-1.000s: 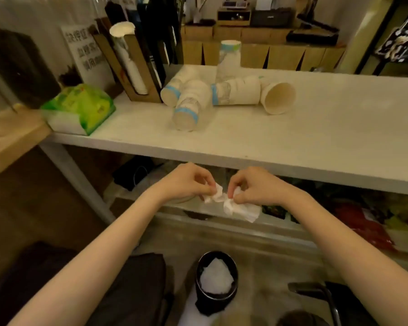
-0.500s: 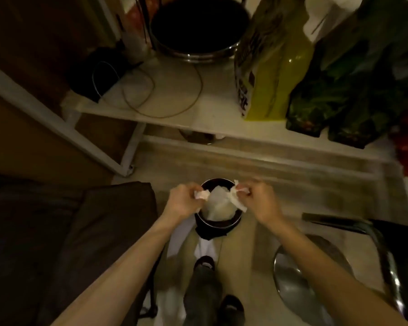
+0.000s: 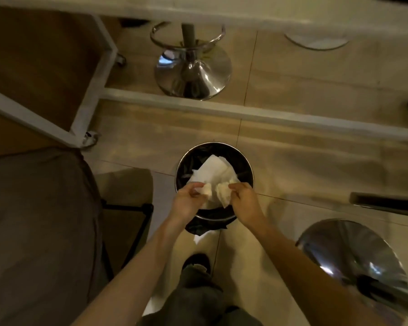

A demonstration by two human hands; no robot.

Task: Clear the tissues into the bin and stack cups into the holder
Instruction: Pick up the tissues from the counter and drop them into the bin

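A round black bin (image 3: 244, 164) with a dark liner stands on the tiled floor below me. White tissue (image 3: 213, 174) lies inside it. My left hand (image 3: 186, 203) pinches a crumpled tissue (image 3: 204, 190) over the bin's near rim. My right hand (image 3: 244, 202) pinches another crumpled tissue (image 3: 223, 194) right beside it. Both hands hover just above the bin opening. The cups and the cup holder are out of view.
A chrome stool base (image 3: 192, 74) stands beyond the white table frame (image 3: 245, 111). Another chrome stool base (image 3: 353, 257) sits at the lower right. A brown cushioned seat (image 3: 38, 231) fills the left. My leg and shoe (image 3: 196, 267) are just behind the bin.
My view has tilted from the tabletop straight down to the floor. Both hands carried the tissues down from table height to just above the bin.
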